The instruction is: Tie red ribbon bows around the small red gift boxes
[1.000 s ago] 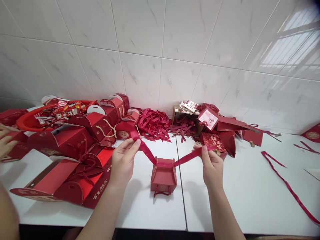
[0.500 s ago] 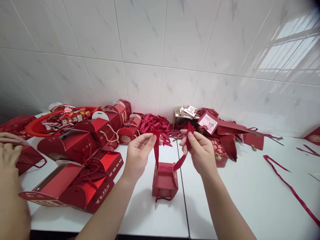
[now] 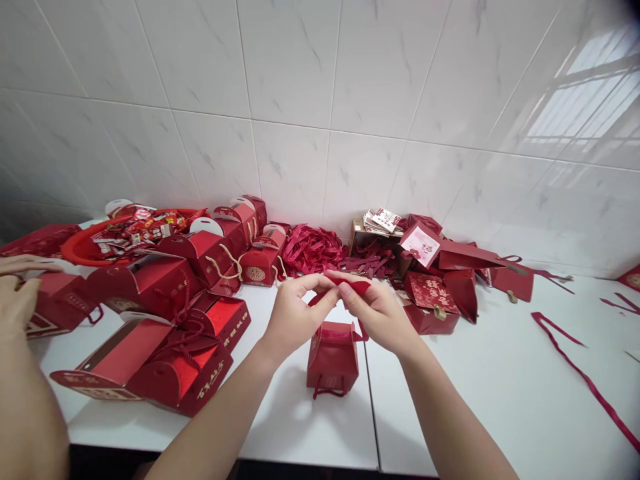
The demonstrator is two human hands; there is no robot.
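Observation:
Just above a small red gift box (image 3: pixel 333 363), my left hand (image 3: pixel 300 313) pinches one end of a red ribbon (image 3: pixel 353 285). The other end is between the fingers of my right hand (image 3: pixel 375 310), whose fingertips meet those of my left. The ribbon runs down to the top of the box, which stands upright on the white table (image 3: pixel 320 437) with a cord handle at its front. Part of the ribbon is hidden behind my fingers.
Several red boxes (image 3: pixel 145 283) crowd the left, with an orange basket of candy (image 3: pixel 75 248) behind. A ribbon pile (image 3: pixel 313 248) lies at the back. Flattened boxes and cards (image 3: pixel 383 220) sit back right; a loose ribbon (image 3: pixel 575 373) lies right. Another person's hand (image 3: pixel 17 300) touches a box.
My hands, apart before, have come together and brought the two ribbon ends to each other above the box. The view has shifted slightly.

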